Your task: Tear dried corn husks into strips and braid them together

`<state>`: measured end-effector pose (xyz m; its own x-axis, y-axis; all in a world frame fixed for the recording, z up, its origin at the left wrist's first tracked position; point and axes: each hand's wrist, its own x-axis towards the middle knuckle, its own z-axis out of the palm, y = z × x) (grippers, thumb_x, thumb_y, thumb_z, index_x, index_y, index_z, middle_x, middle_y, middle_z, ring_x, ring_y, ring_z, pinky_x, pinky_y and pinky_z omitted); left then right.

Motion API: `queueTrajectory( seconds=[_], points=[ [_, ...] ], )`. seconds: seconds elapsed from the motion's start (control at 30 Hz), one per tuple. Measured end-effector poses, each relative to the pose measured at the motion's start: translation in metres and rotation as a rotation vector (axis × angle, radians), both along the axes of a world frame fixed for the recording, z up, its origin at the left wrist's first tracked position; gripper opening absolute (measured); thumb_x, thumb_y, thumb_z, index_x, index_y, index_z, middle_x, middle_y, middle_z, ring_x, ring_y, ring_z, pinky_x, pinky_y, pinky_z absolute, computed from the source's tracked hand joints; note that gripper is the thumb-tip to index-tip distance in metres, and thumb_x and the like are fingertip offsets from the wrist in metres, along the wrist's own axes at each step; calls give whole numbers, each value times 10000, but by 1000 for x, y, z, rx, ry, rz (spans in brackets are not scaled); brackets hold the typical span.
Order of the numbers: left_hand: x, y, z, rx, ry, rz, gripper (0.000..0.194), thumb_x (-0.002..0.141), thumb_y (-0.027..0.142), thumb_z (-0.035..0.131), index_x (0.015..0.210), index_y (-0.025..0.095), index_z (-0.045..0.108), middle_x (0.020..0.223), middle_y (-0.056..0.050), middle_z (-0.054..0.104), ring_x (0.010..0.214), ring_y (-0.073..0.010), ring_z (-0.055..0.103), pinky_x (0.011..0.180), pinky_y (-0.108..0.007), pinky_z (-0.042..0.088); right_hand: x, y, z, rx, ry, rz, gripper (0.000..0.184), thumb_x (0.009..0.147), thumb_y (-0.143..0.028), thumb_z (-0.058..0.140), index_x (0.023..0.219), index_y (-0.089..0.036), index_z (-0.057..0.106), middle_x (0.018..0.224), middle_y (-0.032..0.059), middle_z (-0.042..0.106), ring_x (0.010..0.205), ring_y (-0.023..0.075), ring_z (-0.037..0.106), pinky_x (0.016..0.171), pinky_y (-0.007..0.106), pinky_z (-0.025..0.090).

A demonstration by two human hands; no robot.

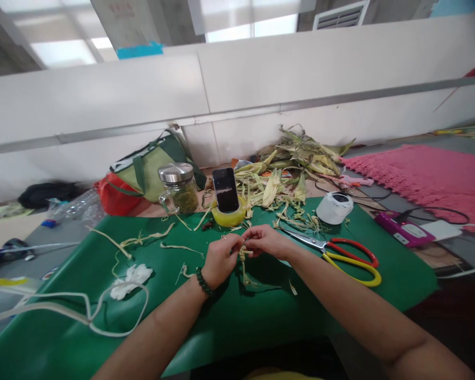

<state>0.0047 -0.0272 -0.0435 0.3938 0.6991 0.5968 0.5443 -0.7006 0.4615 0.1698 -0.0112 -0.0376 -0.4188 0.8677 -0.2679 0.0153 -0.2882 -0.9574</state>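
Both hands meet over the middle of a green table cover [221, 327]. My left hand [222, 258], with a dark bead bracelet at the wrist, is closed in a pinch on a small knotted figure of dried corn husk [243, 256]. From the other side my right hand [266, 243] pinches the top of the same piece, fingertips against the left ones. The husk strands dangle below the fingers toward the cover. The exact grip point is partly hidden by the fingers. Scissors [328, 247] with one red and one yellow handle lie right of my right hand.
A phone [225, 190] leans in a yellow tape roll [229, 215]. Behind are a glass jar [178, 190], a green bag [154, 163] and piled corn husks [296, 158]. A white round device [334, 207] and purple power strip [404, 229] stand right; white cable [83, 311] loops left.
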Motion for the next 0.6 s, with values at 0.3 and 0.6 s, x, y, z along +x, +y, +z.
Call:
queueTrajectory(
  seconds=[0.3, 0.6],
  points=[
    [-1, -1, 2, -44, -9, 2, 197, 754, 52, 460, 675, 190, 577, 654, 18, 633, 608, -102, 561, 618, -197, 443, -1, -1, -1, -46, 33, 25, 172, 634, -245, 692, 652, -140, 557, 517, -54, 596, 441, 63, 564, 464, 171, 448],
    [-2, -1, 2, -51, -36, 20, 181, 727, 41, 484, 692, 190, 581, 674, 13, 650, 608, -108, 576, 600, -196, 453, 2, -3, 9, -68, -23, 26, 90, 655, -164, 636, 734, -144, 598, 556, -37, 636, 451, 68, 576, 459, 166, 454]
  ],
)
